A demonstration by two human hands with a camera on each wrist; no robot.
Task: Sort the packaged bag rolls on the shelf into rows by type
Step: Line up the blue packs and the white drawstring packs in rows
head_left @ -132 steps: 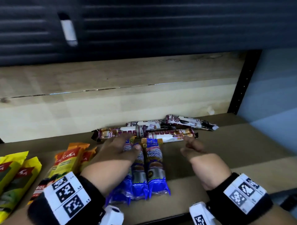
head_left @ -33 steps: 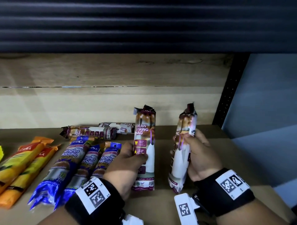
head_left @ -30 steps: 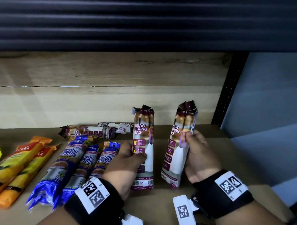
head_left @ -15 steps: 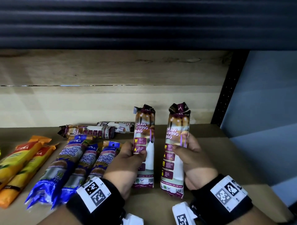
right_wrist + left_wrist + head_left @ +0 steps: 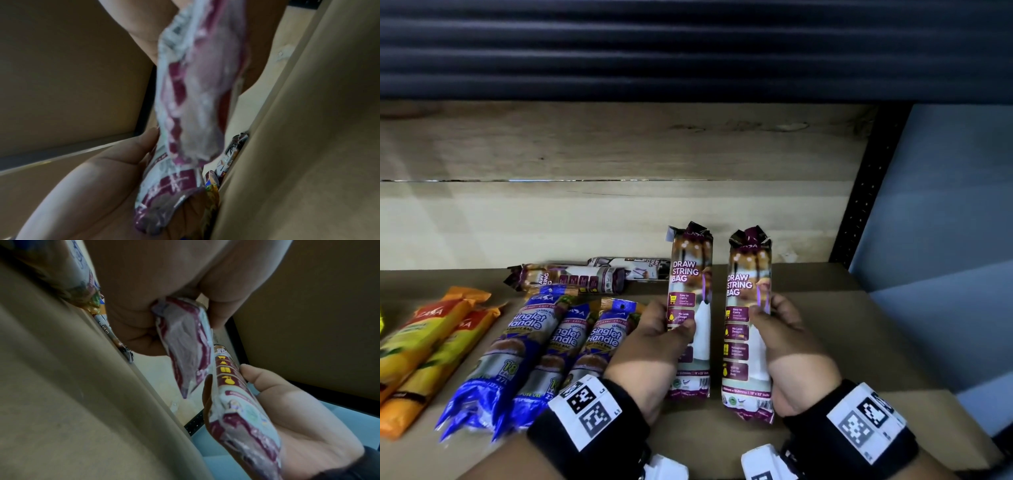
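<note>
Each hand holds a purple "Draw String Bag" roll, side by side, lengthwise toward the shelf back. My left hand (image 5: 654,346) grips the left roll (image 5: 691,284) at mid-length; my right hand (image 5: 787,349) grips the right roll (image 5: 748,301). The left wrist view shows the left roll's end (image 5: 185,340) in my fingers and the right roll (image 5: 242,410) beside it. In the right wrist view, blurred, the right roll (image 5: 195,97) lies in my palm. Two more draw-string rolls (image 5: 571,279) (image 5: 633,269) lie crosswise at the back. Three blue "Singlet Handle" rolls (image 5: 558,346) lie in a row to the left.
Orange-yellow rolls (image 5: 424,346) lie in a row at the far left. The brown shelf board (image 5: 859,335) runs to a black upright post (image 5: 866,192) at the right. A pale wooden back panel (image 5: 551,219) closes the rear; a shelf overhangs above.
My right hand has turned its roll label-up and brought it parallel and close to the left roll. Both rolls have lowered slightly toward the shelf. Earlier they lay crosswise at the back.
</note>
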